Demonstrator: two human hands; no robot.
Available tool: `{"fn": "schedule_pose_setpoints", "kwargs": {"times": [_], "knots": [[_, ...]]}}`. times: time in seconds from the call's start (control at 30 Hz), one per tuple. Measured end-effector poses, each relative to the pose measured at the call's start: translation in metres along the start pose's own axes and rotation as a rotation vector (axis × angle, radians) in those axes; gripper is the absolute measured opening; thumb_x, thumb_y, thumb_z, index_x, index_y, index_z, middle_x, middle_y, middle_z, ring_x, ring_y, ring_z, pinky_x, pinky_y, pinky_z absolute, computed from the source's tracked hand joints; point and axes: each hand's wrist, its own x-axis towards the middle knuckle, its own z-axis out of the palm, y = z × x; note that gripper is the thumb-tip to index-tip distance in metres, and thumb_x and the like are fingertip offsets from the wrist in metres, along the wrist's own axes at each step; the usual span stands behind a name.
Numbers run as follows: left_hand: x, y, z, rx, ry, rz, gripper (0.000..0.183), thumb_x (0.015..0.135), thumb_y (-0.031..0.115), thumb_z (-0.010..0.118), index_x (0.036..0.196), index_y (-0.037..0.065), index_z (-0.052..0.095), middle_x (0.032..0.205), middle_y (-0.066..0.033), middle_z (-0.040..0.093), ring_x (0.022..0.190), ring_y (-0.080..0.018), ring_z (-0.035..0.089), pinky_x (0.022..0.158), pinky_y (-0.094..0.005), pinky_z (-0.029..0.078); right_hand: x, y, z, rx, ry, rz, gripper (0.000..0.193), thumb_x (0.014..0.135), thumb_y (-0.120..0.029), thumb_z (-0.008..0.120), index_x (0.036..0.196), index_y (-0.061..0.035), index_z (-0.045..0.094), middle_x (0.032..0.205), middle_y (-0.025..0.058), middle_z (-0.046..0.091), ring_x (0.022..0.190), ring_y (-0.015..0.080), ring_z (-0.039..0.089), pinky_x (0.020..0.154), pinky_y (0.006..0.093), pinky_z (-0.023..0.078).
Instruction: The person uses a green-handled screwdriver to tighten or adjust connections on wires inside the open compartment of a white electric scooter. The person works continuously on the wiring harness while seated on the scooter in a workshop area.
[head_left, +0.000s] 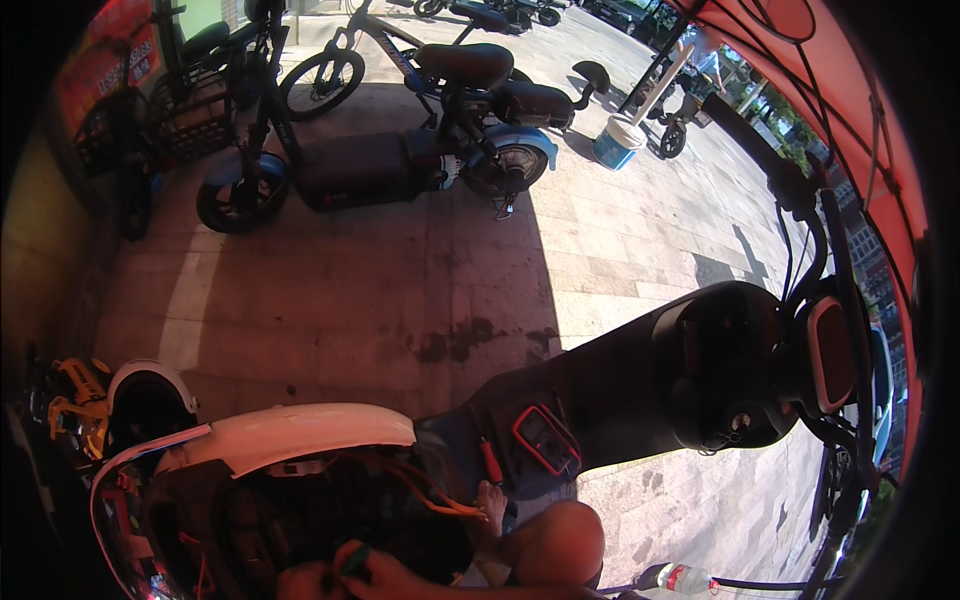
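At the lower edge, my right hand (pixel 385 578) is closed round a small dark green thing (pixel 355 563) whose kind I cannot make out. My left hand (pixel 305 581) is right beside it, fingers curled; what they grip, if anything, is hidden in shadow. Both hands are over the dark open body of an electric scooter (pixel 640 365), under its white side panel (pixel 300 432). Orange cables (pixel 425 488) run out of the opening toward the footboard. There lie a red-handled screwdriver (pixel 490 460) and a red-framed multimeter (pixel 545 440).
A bare knee (pixel 570 540) rises right of my hands. A white helmet (pixel 150 390) and a yellow tool (pixel 80 395) sit at left. Beyond the scooter stand a parked electric bike (pixel 350 170) and a bucket (pixel 618 145). A plastic bottle (pixel 690 578) is at lower right.
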Motion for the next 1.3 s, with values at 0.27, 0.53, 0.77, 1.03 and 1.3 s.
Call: {"fn": "schedule_pose_setpoints", "kwargs": {"times": [0.27,0.53,0.77,1.03,1.3], "knots": [[0.002,-0.002,0.002,0.009,0.005,0.019,0.019,0.085,0.014,0.069,0.098,0.000,0.070,0.087,-0.0253,0.069,0.085,-0.0466,0.067,0.073,-0.0519,0.052,0.003,0.011,0.004,-0.019,0.037,-0.117,0.025,0.088,0.000,0.063,0.112,-0.0047,0.057,0.100,0.0097,0.060,0.095,0.0198,0.059,0.088,0.0348,0.051],[0.003,-0.004,0.001,0.039,-0.014,0.013,0.021,0.086,0.017,0.069,0.095,-0.001,0.068,0.085,-0.0264,0.068,0.082,-0.0472,0.067,0.070,-0.0521,0.052,0.003,-0.012,0.000,-0.081,0.087,-0.001,0.016,0.082,-0.002,0.067,0.097,-0.0071,0.062,0.082,0.0098,0.060,0.074,0.0233,0.056,0.069,0.0387,0.051],[0.003,-0.005,0.001,0.094,0.009,0.032,0.021,0.087,0.018,0.069,0.093,-0.002,0.067,0.083,-0.0264,0.068,0.081,-0.0470,0.068,0.070,-0.0511,0.052,0.009,-0.005,0.000,-0.152,0.064,-0.042,0.015,0.082,-0.004,0.065,0.097,-0.0065,0.062,0.083,0.0122,0.063,0.075,0.0258,0.057,0.070,0.0418,0.051],[0.006,-0.021,0.009,0.112,0.039,0.087,0.023,0.087,0.017,0.072,0.099,-0.003,0.070,0.086,-0.0273,0.070,0.081,-0.0415,0.072,0.071,-0.0456,0.053,0.018,0.006,0.005,-0.167,0.149,-0.089,0.013,0.083,-0.006,0.066,0.096,-0.0071,0.063,0.083,0.0119,0.065,0.077,0.0226,0.057,0.070,0.0418,0.051],[0.013,-0.048,0.018,0.131,0.096,0.192,0.023,0.086,0.014,0.071,0.100,-0.004,0.073,0.086,-0.0260,0.072,0.079,-0.0312,0.073,0.074,-0.0432,0.054,0.043,0.051,0.009,-0.118,0.086,-0.268,0.025,0.085,-0.004,0.067,0.108,-0.0055,0.060,0.097,0.0128,0.065,0.093,0.0239,0.062,0.083,0.0418,0.052]]}}
